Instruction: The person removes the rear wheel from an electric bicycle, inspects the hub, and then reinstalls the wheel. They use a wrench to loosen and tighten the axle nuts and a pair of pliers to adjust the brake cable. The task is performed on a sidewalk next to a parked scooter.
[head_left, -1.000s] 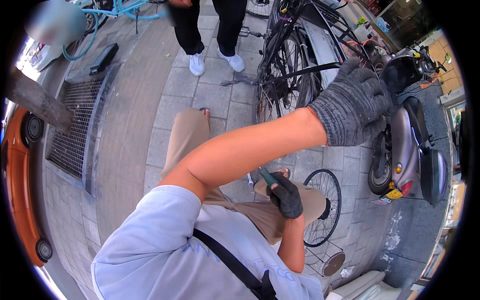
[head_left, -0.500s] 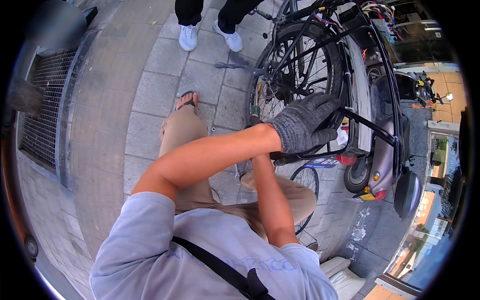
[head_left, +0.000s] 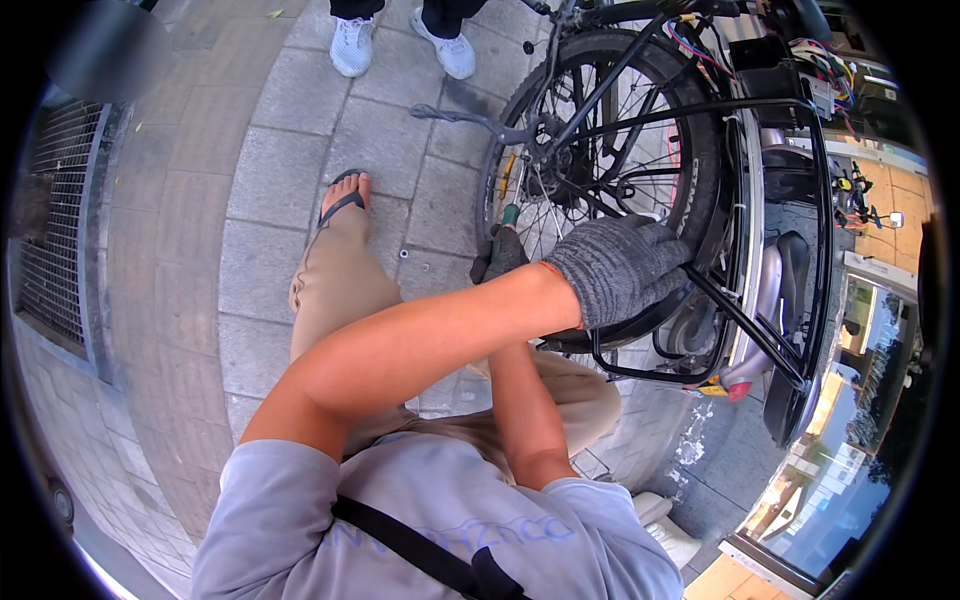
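A bicycle-type wheel with a black tyre (head_left: 705,170) and thin spokes stands in front of me, to the right. My arms cross. My left hand (head_left: 622,268), in a grey knitted glove, lies over the near part of the tyre, its fingers bent round it. My right hand (head_left: 500,258), in a dark glove and partly hidden behind my left forearm, is closed on a green-handled tool (head_left: 511,215) at the wheel's left side. The tool's far end is hard to make out near the spokes and an orange strip (head_left: 508,172).
A black tubular frame (head_left: 770,320) borders the wheel, with loose coloured wires (head_left: 835,65) above. A crank arm (head_left: 460,118) sticks out leftward. A person's white shoes (head_left: 352,46) stand beyond. A parked scooter (head_left: 785,275) is at right, and a metal floor grate (head_left: 55,220) at left.
The view has shifted, and the wheel looks larger. My left hand's fingers were stretched out and now bend over the tyre. More of my right glove and the green handle shows.
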